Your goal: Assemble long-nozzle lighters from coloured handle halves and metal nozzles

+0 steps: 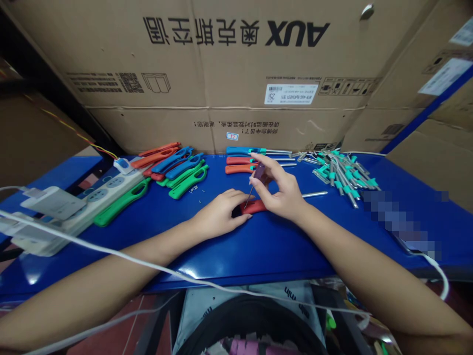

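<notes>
A red long-nosed lighter (256, 206) lies flat on the blue table, its metal tube pointing right. My left hand (221, 212) grips the lighter's left end, thumb on the near side and fingers on the far side. In my right hand (283, 190) is a small screwdriver (259, 171) with a dark purple handle, pinched between thumb and fingers. Its thin shaft slants down and its tip meets the red lighter beside my left fingers. Part of the lighter's body is hidden under my right hand.
Blue, red and orange lighters (242, 169) lie in a row behind my hands. Loose handle shells (188, 181) and small screws (194, 188) are left; metal tubes with teal parts (345, 172) are piled right. A power strip (99, 195), phone (402, 231) and white cable (148, 265) are near my arms.
</notes>
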The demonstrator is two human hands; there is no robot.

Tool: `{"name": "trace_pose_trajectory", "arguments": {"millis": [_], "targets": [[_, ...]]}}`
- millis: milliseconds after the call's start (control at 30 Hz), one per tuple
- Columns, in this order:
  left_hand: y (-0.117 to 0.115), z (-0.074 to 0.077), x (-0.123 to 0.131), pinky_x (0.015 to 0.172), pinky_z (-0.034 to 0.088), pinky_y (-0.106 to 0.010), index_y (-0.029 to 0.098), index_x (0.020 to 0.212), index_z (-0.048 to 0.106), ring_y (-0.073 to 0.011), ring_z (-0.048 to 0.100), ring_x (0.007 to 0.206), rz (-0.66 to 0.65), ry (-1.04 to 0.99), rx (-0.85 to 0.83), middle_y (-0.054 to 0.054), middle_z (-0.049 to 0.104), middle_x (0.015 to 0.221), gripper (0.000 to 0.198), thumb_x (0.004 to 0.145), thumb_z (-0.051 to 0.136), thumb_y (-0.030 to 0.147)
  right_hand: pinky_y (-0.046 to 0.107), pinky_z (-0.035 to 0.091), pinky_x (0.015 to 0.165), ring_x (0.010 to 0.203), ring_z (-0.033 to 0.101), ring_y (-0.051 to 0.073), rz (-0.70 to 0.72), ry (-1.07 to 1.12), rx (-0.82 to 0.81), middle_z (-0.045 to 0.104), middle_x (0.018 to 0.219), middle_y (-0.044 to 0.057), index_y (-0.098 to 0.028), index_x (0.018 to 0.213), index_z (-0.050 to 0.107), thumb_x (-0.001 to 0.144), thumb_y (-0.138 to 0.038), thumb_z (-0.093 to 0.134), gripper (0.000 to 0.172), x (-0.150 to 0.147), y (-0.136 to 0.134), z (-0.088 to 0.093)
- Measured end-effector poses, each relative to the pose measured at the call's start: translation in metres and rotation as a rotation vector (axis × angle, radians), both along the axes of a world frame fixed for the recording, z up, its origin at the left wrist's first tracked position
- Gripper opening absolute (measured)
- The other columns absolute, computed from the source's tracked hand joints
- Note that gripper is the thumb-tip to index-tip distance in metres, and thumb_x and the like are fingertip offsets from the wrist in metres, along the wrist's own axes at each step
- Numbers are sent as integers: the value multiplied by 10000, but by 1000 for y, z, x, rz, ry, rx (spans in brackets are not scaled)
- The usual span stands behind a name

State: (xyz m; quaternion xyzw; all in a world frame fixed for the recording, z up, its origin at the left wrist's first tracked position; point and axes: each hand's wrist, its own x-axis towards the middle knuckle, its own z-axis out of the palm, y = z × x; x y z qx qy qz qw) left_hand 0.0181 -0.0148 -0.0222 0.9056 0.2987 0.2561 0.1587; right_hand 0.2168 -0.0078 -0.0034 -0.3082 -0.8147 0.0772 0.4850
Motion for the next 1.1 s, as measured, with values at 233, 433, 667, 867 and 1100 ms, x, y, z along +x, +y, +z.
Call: {"name": "trace_pose_trajectory", "arguments": {"millis": [233,433,667,867,1100], "targets": [[0,0,0,906,532,-387,157,1130,642,-243,651,1013,5,5,-14,-99,702,1060,260,885,664,241,326,595,781,810,691,167,14,-44,35,688,1215,80,-250,1468,409,977,-282,515,503,0,0,-1],[-1,1,0,885,529,-378,167,1091,632,-239,651,985,3,4,-25,-89,700,1034,227,874,669,224,308,574,747,772,672,160,18,-74,48,705,1145,60,-258,1445,442,973,-293,528,481,-1,-1,1],[0,-2,1,844,520,-357,169,1059,576,-231,645,931,20,-14,-44,-81,674,1023,221,869,664,241,317,561,742,862,666,178,85,-156,-74,667,1197,71,-271,1474,370,967,-280,509,526,0,-1,3],[-1,0,2,786,511,-348,179,1012,557,-226,634,858,44,0,-97,-61,655,951,216,846,679,245,284,517,689,839,679,178,7,-243,-238,699,1113,64,-244,1364,465,930,-182,519,442,-7,-12,28],[0,-3,2,760,511,-359,179,1035,575,-235,633,845,48,-11,-100,-63,661,952,238,836,687,246,297,466,619,781,697,253,-305,-500,-119,755,928,77,-214,1191,612,884,-352,669,342,-14,-13,44]]}}
